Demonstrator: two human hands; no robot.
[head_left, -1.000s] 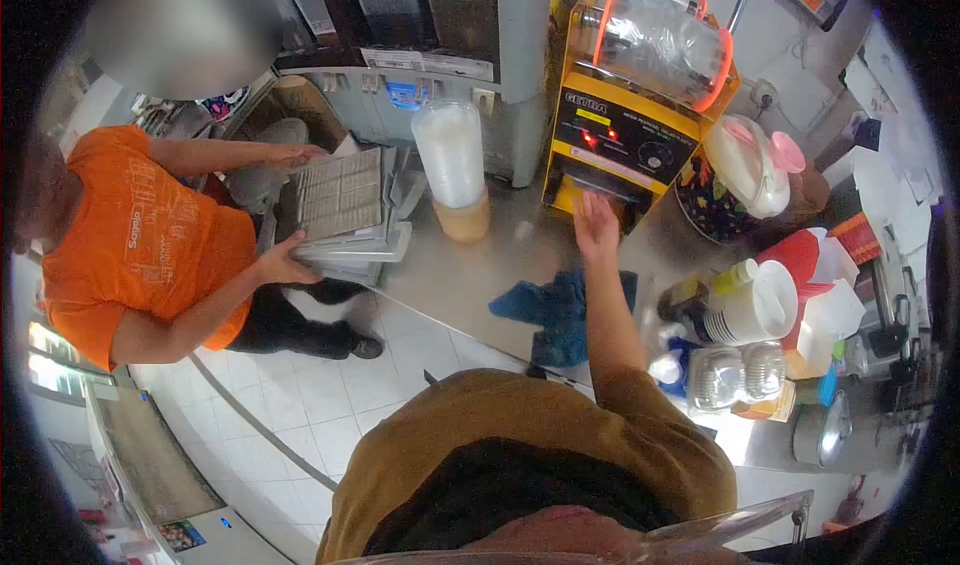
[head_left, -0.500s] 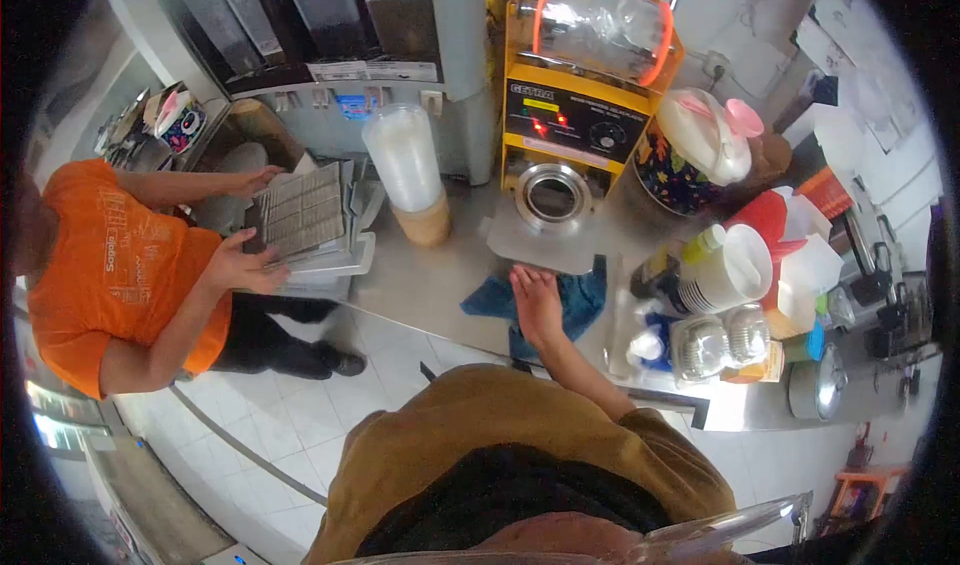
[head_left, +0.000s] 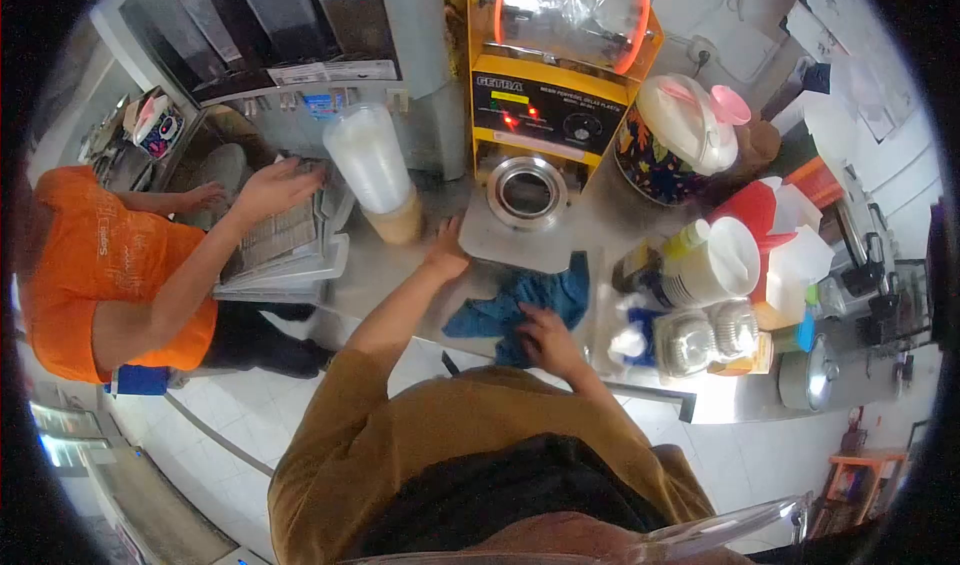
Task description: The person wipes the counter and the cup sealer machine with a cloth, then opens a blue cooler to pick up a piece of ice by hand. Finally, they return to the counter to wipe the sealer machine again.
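My left hand [head_left: 447,252] is at the left edge of the metal tray plate [head_left: 515,250] of a yellow cup sealer [head_left: 545,115], its fingers stretched out. The tray carries a round metal ring [head_left: 527,195] with an opening in its middle. Below the tray, a crumpled blue cloth [head_left: 540,295] lies on the steel counter. My right hand [head_left: 550,342] rests over the cloth's near side with its fingers apart. Just left of the sealer stands a tall stack of clear plastic cups [head_left: 370,160] on a tan base.
At left, a co-worker in an orange shirt [head_left: 130,275] reaches over stacked grey trays [head_left: 285,250]. On the right are a white paper bucket [head_left: 715,265], clear plastic containers [head_left: 690,340], red and white boxes [head_left: 770,225] and a patterned rice cooker [head_left: 670,150]. The counter's front edge is near my body.
My left hand has come into view beside the tray. My right hand has moved back from the tray's front edge onto the cloth. The co-worker's hand has moved off the grey rack.
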